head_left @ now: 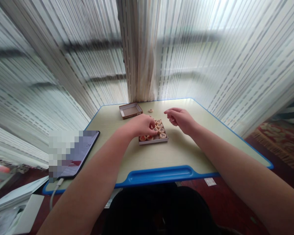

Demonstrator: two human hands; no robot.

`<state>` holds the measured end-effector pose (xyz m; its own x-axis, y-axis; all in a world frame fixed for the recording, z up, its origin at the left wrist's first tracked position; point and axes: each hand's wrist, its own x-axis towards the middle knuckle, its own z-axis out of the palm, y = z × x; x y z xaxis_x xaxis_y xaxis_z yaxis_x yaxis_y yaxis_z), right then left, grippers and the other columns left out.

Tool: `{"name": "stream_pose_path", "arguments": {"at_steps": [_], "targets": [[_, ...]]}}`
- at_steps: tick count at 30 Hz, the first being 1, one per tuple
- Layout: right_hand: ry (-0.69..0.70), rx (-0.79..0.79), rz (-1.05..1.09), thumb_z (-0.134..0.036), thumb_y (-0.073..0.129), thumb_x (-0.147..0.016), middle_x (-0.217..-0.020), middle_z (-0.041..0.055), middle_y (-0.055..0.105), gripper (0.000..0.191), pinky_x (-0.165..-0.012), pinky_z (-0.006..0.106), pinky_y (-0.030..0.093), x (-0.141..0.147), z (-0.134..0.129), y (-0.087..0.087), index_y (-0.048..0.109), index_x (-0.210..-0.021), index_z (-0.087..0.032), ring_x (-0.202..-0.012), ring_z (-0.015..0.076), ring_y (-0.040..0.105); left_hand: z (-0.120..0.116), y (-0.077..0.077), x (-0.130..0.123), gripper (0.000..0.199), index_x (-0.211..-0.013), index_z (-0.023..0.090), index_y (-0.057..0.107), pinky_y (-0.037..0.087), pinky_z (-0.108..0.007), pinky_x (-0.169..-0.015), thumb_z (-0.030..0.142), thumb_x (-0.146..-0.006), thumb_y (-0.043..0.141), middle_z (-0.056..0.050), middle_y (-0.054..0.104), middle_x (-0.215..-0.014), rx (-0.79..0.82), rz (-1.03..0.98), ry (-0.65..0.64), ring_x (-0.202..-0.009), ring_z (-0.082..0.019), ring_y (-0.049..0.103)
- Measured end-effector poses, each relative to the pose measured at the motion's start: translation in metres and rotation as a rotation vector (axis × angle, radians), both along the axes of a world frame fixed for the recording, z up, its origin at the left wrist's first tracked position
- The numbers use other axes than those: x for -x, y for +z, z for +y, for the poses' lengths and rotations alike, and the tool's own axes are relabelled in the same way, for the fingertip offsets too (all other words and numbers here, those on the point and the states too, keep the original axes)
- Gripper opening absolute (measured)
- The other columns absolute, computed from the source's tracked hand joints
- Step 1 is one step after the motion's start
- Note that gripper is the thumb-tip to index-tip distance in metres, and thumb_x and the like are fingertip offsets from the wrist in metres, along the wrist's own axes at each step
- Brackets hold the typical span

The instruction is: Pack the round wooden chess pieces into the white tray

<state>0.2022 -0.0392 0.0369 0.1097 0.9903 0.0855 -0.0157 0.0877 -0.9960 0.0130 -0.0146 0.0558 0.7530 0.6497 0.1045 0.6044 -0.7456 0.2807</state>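
My left hand (pixel 143 125) reaches over a shallow box (pixel 153 141) with thumb and fingers closed on a round wooden Chinese chess piece (pixel 155 131). Pieces with black characters, such as one chess piece (pixel 162 135), fill the box's right side. Red-marked pieces, including a red chess piece (pixel 142 138), lie at the front left. The box's back left is hidden beneath my left hand. To the right of the box, my right hand (pixel 179 118) hovers above the table, its forefinger stretched out and the other fingers loosely curled; no piece shows in it.
Behind the box lies a loose chess piece (pixel 151 110). An open box lid (pixel 130 111) rests at the back left of the blue-edged table (pixel 186 153). A phone or tablet (pixel 80 160) with a cable (pixel 54 192) is on the left. Curtains (pixel 147 65) hang behind.
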Motion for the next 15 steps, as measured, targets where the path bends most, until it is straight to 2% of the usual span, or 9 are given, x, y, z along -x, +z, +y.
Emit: {"name": "stream_pose_path", "arguments": {"at_steps": [4, 11, 15], "targets": [[-0.003, -0.007, 0.015, -0.019, 0.065, -0.064, -0.055, -0.0024, 0.049, 0.009, -0.037, 0.02, 0.019, 0.0007, -0.0006, 0.0, 0.062, -0.069, -0.013, -0.041, 0.0036, 0.037, -0.001, 0.0015, -0.0008, 0.019, -0.071, 0.019, 0.071, 0.033, -0.023, -0.05, 0.035, -0.065, 0.063, 0.001, 0.064, -0.059, 0.005, 0.021, -0.016, -0.056, -0.013, 0.053], [-0.009, 0.0, 0.009, -0.02, 0.065, -0.064, -0.053, -0.0028, 0.047, 0.009, -0.037, 0.02, 0.019, 0.0007, -0.0013, 0.0016, 0.061, -0.069, -0.014, -0.042, 0.0043, 0.036, 0.0023, 0.0004, 0.0027, 0.02, -0.072, 0.019, 0.073, 0.04, -0.022, -0.057, 0.025, -0.067, 0.054, -0.001, 0.069, -0.073, 0.042, -0.037, -0.042, -0.065, -0.013, 0.058], [-0.006, -0.006, 0.013, -0.02, 0.064, -0.064, -0.053, -0.0028, 0.047, 0.008, -0.037, 0.02, 0.019, 0.0007, -0.0018, 0.0023, 0.061, -0.067, -0.014, -0.042, 0.0042, 0.035, 0.0005, 0.0006, 0.0026, 0.021, -0.066, 0.019, 0.073, 0.042, -0.022, -0.058, 0.027, -0.067, 0.054, -0.002, 0.067, -0.066, 0.101, -0.005, -0.061, -0.063, -0.014, 0.058]]}}
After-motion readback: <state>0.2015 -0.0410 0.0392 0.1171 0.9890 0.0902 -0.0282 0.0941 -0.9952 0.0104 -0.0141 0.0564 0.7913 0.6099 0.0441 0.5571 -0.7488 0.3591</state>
